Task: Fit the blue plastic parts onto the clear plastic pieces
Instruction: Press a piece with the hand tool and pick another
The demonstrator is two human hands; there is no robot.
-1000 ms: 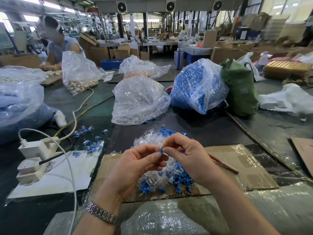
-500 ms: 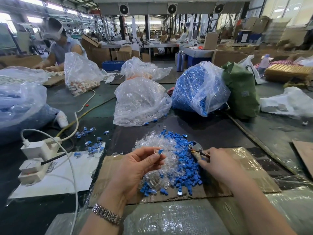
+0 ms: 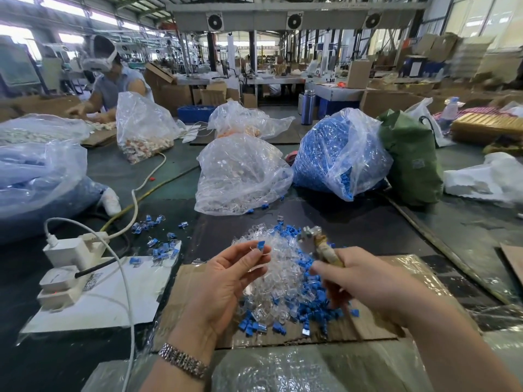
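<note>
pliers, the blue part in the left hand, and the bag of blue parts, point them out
pliers (image 3: 311, 232): head view, on the metal head above the right hand.
blue part (image 3: 260, 245): head view, on its blue body at the left fingertips.
bag of blue parts (image 3: 334, 154): head view, on its bulging front.

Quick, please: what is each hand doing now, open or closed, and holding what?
Left hand: closed, pinching a clear piece with a blue part at the fingertips.
Right hand: closed on pliers.
</note>
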